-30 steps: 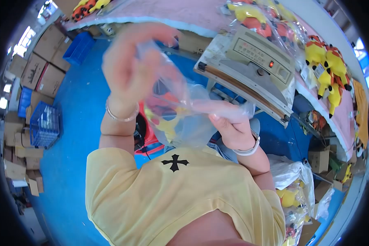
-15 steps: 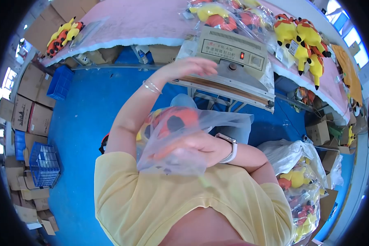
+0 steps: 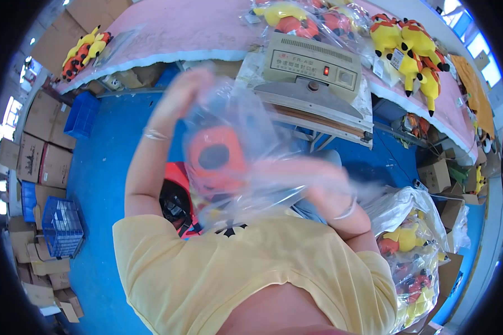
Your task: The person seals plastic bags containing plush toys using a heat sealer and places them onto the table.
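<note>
A clear plastic bag [image 3: 262,128] hangs in front of my chest, smeared by motion. Inside it is a red-orange plush toy [image 3: 221,148] with a dark round patch. My left hand [image 3: 190,89] is raised at the bag's upper left corner, and its fingers look closed on the film. Low on the bag's right side, my right hand [image 3: 321,181] lies against the plastic, its fingers too blurred to make out. Beyond the bag, a heat-sealing machine [image 3: 313,67] with a lit red switch stands at the table edge.
Yellow and red plush toys [image 3: 413,47] lie on the pink-topped table [image 3: 190,28], some bagged. A large clear sack of plush toys [image 3: 410,262] stands at my right. Cardboard boxes [image 3: 42,159] and a blue crate [image 3: 61,223] line the left. Something red and black [image 3: 176,201] is beside my left arm.
My left hand has moved left from near the sealing machine to the bag's upper corner. The bag with the toy has risen and spread upright, while my right hand has shifted right.
</note>
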### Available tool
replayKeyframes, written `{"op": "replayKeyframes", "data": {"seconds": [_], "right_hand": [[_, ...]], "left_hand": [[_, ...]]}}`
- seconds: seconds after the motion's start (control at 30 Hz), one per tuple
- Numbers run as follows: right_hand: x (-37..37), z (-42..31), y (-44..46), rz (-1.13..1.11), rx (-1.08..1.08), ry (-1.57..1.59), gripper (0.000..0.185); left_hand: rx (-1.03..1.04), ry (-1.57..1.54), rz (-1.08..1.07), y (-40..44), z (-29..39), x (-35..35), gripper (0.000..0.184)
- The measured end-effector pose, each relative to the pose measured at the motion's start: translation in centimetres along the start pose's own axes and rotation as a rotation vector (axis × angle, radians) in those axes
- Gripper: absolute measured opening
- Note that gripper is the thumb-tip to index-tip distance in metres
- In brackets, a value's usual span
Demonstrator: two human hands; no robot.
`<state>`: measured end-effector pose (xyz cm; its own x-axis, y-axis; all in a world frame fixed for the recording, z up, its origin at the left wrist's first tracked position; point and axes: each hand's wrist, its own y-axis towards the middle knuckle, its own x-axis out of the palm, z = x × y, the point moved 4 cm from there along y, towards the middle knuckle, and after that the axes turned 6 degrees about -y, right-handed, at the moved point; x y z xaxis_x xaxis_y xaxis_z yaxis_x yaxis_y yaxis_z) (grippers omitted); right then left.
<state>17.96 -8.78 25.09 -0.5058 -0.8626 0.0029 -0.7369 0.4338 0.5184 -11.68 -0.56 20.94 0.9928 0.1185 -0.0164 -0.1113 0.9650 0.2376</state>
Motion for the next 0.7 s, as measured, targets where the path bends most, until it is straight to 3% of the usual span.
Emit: {"op": "replayKeyframes", "data": {"seconds": [0.03, 0.07, 0.13, 0.2, 0.33, 0.47, 0.5, 0.63, 0.7], "right_hand": [[-0.9, 0.2, -0.8, 0.187, -0.043, 0.034, 0.038], [-2.1, 0.7, -0.5, 0.253, -0.051, 0.1, 0.039], [-3.5, 1.1, 0.7, 0.369, -0.121, 0.338, 0.04], [-3.7, 1.7, 0.7, 0.397, -0.123, 0.296, 0.039], [-5.9, 2.6, -0.9, 0.611, -0.191, 0.106, 0.034], [-9.5, 2.7, -3.9, 0.907, -0.234, 0.045, 0.027], [-9.9, 2.7, -4.2, 0.912, -0.235, 0.037, 0.027], [-11.6, 2.1, -7.0, 1.273, -0.192, -0.259, 0.022], [-11.8, 2.3, -8.0, 1.323, -0.189, -0.271, 0.021]], "left_hand": [[0.229, 0.093, 0.112, -1.1, 3.8, -1.8, 0.01], [0.225, 0.101, 0.131, -2.1, 5.8, -4.3, 0.01], [0.275, -0.312, 0.37, -4.5, 8.9, -9.8, 0.01], [0.537, -0.169, 0.524, -8.3, 12.9, -9.6, 0.007], [0.749, -0.141, 0.563, -12.4, 15.6, -5.9, 0.004], [0.886, -0.06, 0.342, -12.9, 16.3, -0.6, 0.005], [0.886, -0.068, 0.338, -12.7, 16.1, 0.4, 0.005], [0.889, -0.191, 0.292, -11.5, 15.1, 3.7, 0.009], [0.877, -0.204, 0.292, -11.4, 14.6, 4.3, 0.009]]}}
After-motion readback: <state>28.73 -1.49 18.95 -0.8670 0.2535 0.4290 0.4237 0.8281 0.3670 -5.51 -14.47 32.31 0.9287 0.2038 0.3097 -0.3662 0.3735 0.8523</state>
